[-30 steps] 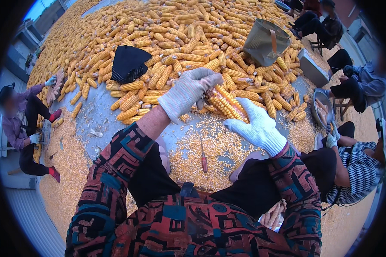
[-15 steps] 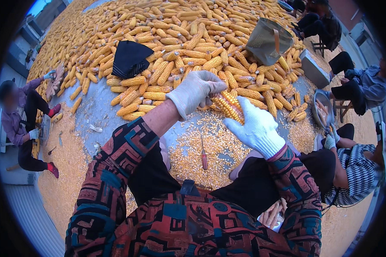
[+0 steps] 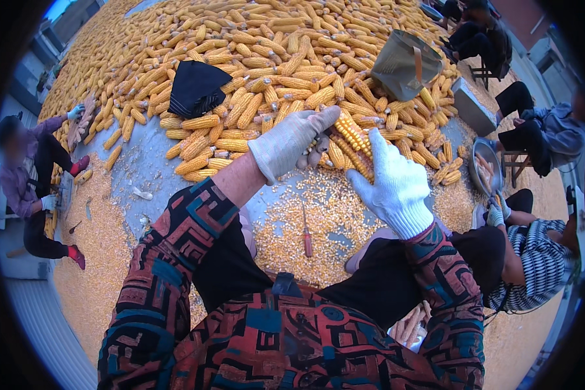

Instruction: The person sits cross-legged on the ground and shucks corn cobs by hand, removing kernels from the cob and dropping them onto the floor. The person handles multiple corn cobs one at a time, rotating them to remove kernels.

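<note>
A yellow corn cob (image 3: pixel 352 138), with a gap in its rows of kernels, is held between my gloved hands at the near edge of the heap of cobs. My left hand (image 3: pixel 291 144), in a greyish glove, is closed on its upper end, thumb on top and some fingertips curled beside it. My right hand (image 3: pixel 391 188), in a white knitted glove, grips its lower right side, index finger pointing up along it. Below them a red-handled screwdriver (image 3: pixel 307 237) lies among loose kernels (image 3: pixel 286 231) on grey ground.
Corn cobs (image 3: pixel 260 32) form a large heap ahead, bearing a dark cloth (image 3: pixel 192 88) and an olive bag (image 3: pixel 400 62). A person (image 3: pixel 36 182) sits at left; several others (image 3: pixel 543 133) sit at right beside a metal basin (image 3: pixel 486 166) and grey box (image 3: pixel 468 107).
The cob has turned slightly more upright. My left thumb has moved up to its top end, and my right index finger has risen and straightened along its side.
</note>
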Demonstrator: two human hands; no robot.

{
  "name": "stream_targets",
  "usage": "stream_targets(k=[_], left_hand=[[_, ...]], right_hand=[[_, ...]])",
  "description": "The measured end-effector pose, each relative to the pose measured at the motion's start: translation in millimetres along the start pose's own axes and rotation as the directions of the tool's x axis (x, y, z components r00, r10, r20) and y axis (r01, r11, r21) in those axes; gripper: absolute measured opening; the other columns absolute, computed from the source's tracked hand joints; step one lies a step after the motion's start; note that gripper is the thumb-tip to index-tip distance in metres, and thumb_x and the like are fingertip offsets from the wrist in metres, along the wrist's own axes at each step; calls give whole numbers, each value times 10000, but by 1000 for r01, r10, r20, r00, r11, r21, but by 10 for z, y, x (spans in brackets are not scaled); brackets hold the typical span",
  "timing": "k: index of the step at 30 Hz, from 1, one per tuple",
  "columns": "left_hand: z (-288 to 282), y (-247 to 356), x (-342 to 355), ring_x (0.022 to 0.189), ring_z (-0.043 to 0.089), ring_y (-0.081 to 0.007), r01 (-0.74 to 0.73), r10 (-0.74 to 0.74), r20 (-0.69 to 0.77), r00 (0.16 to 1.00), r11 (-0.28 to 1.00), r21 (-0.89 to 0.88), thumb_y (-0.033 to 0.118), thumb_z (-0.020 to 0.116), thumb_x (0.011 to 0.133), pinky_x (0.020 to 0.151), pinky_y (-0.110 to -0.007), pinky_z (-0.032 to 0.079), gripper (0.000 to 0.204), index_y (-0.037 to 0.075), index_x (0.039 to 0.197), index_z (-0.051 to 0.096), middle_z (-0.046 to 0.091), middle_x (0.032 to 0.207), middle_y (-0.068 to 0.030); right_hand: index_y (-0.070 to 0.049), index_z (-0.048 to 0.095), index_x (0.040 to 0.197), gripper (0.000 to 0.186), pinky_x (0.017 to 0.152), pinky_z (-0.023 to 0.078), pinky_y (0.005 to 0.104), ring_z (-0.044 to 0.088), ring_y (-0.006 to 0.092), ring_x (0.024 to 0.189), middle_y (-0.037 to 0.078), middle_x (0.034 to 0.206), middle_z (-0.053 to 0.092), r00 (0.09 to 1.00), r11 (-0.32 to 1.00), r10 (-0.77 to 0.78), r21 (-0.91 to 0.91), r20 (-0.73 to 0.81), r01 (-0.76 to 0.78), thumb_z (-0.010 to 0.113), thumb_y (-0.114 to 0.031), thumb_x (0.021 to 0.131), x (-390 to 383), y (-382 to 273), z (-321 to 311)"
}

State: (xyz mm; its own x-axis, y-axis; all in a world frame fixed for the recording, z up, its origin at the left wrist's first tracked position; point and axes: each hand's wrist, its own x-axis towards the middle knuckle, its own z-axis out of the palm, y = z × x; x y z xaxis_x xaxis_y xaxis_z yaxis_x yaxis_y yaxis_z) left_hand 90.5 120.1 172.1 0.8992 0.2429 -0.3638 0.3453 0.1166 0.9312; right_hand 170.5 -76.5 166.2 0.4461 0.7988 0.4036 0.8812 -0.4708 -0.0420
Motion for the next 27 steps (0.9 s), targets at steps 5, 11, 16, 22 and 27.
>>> stream_targets(k=[5, 11, 16, 22, 27], left_hand=[[-2, -13, 13, 507, 480, -6, -48, 45, -27, 999, 987, -156, 524, 572, 890, 389, -150, 346, 407, 119, 857, 583, 515, 667, 54], [14, 112, -152, 508, 476, -13, -148, 145, 38, 989, 987, 61, 432, 589, 905, 397, -148, 350, 344, 89, 869, 582, 531, 688, 48], [-5, 146, -185, 523, 511, -29, -174, 175, 110, 978, 985, -22, 343, 566, 925, 399, -158, 369, 280, 65, 910, 594, 551, 703, 22], [-28, 89, -148, 572, 571, -66, -239, 249, 172, 953, 968, -76, 278, 522, 945, 444, -177, 433, 253, 35, 919, 589, 571, 729, -8], [24, 83, -126, 562, 573, -72, -199, 211, 117, 970, 974, -110, 242, 512, 934, 432, -178, 425, 232, 26, 913, 592, 580, 729, -19]], right_hand=[[-7, 446, 1297, 746, 694, 531, 391, 658, 310, 824, 179, 958, 629, 995, 994, 55, 95, 80, -63, 737, -390, 728, -4, -72, -51], [-33, 449, 1297, 723, 804, 513, 365, 635, 260, 941, 162, 1071, 618, 887, 759, 181, 513, 426, -402, 749, -342, 716, 31, -54, -16], [-55, 451, 1292, 706, 720, 499, 260, 594, 117, 816, 71, 987, 608, 746, 243, 72, 713, 662, -657, 772, -258, 698, 71, 79, -40], [-39, 443, 1283, 690, 742, 505, 279, 601, 135, 858, 106, 1026, 613, 732, 418, 157, 627, 663, -658, 760, -235, 703, 139, 1, -171], [-47, 418, 1308, 713, 863, 483, 341, 621, 252, 975, 164, 1085, 619, 818, 622, 170, 584, 549, -522, 729, -292, 716, 72, 40, 0]])
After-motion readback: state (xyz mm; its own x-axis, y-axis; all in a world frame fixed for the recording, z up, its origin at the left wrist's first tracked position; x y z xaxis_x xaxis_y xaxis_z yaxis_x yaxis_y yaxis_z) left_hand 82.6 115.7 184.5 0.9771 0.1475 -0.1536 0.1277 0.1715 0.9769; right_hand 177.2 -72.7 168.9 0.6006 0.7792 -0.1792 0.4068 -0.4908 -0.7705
